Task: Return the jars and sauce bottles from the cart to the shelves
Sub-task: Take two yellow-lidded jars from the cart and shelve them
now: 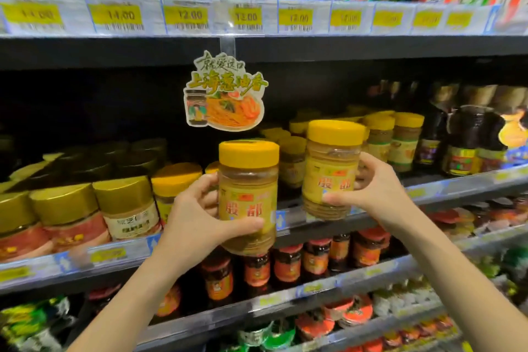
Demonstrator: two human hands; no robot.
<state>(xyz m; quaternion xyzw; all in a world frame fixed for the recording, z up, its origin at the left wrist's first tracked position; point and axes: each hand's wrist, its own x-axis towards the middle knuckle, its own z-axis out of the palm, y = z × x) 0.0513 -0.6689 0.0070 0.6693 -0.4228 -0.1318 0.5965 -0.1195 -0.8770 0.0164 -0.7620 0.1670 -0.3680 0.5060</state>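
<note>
Left hand was wrapped round one yellow-lidded clear plastic jar, right hand round its twin, shelf just beyond both. I'd guess full, stiff, bit slick, so mid-body grip felt right.

Light comes from overhead and in front of me. It washes the price-label strip pale with glare and falls evenly on the left jar and right jar that I grip, while the recess behind the hanging promo card drops into near-black shadow. Everything is slightly soft with motion blur, small print smeared, and the wide lens bows the shelf edges, with the green packets in the bottom left corner blurred worst.
</note>
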